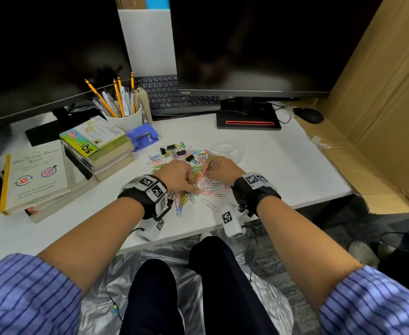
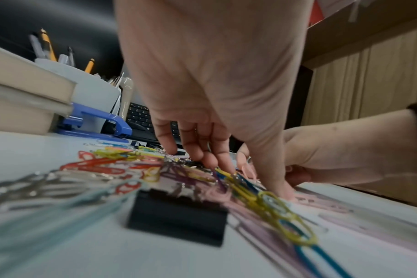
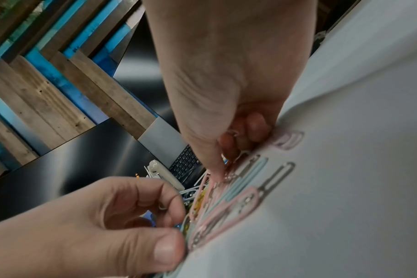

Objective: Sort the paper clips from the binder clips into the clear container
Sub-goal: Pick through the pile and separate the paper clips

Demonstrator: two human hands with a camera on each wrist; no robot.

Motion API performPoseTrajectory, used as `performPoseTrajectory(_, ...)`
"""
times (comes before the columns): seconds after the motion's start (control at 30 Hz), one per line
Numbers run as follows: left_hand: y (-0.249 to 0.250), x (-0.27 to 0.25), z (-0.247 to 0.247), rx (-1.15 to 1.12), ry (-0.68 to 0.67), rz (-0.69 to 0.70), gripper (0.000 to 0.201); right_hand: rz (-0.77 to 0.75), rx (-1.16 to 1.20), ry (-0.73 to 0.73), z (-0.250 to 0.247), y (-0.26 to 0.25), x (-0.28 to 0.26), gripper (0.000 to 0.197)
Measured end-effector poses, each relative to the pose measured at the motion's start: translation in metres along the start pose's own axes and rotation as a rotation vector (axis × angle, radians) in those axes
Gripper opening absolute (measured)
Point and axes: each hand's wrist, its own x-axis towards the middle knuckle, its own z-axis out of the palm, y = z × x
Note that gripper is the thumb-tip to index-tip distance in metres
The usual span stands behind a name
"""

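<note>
A heap of coloured paper clips [image 1: 193, 170] is spread over the middle of the white desk [image 1: 295, 165]. Several black binder clips [image 1: 178, 152] lie along its far side, and one binder clip [image 2: 179, 214] sits close to my left wrist. The clear container [image 1: 230, 151] stands just beyond my right hand. My left hand [image 1: 195, 183] is over the heap, fingers bent down onto it and thumb pressing on pink clips. My right hand [image 1: 207, 172] pinches a few paper clips between thumb and curled fingers [image 3: 255, 124]. The two hands almost touch.
On the left are stacked books [image 1: 99, 146], a blue hole punch [image 1: 144, 137] and a white cup of pencils [image 1: 126, 117]. A keyboard [image 1: 174, 95], monitor stand [image 1: 248, 122] and mouse [image 1: 309, 114] sit behind. Cardboard [image 1: 380, 105] walls the right side. The desk's front edge [image 1: 198, 234] is near my wrists.
</note>
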Motion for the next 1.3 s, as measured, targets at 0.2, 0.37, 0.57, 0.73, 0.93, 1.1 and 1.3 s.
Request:
performPoseTrajectory(0.2,-0.001,0.001,0.005,-0.171,0.083,-0.007,0.022,-0.059,0.141,-0.023,-0.003,0.011,0.002,0.004)
performPoseTrajectory(0.37,-0.002,0.005,0.007,-0.263,0.123,-0.061,0.017,-0.011,0.126,-0.058,-0.004,0.009,0.002,0.023)
performPoseTrajectory(0.57,0.002,0.008,0.01,-0.277,0.108,-0.083,0.026,-0.02,0.02,-0.04,0.0,0.006,0.003,0.016)
performPoseTrajectory(0.73,0.006,0.009,0.011,-0.338,0.172,-0.093,0.021,-0.046,0.12,-0.008,0.001,0.014,0.005,0.014)
performPoseTrajectory(0.93,0.002,0.01,0.015,-0.435,0.176,-0.138,0.022,-0.067,0.335,0.063,0.002,0.02,0.003,0.018)
performPoseTrajectory(1.1,0.003,0.009,0.015,-0.402,0.112,-0.111,0.032,-0.079,0.271,0.032,-0.001,0.02,0.004,0.025)
performPoseTrajectory(1.3,-0.001,0.014,0.019,-0.47,0.173,-0.132,0.024,-0.038,0.12,0.004,0.002,0.019,0.006,0.019)
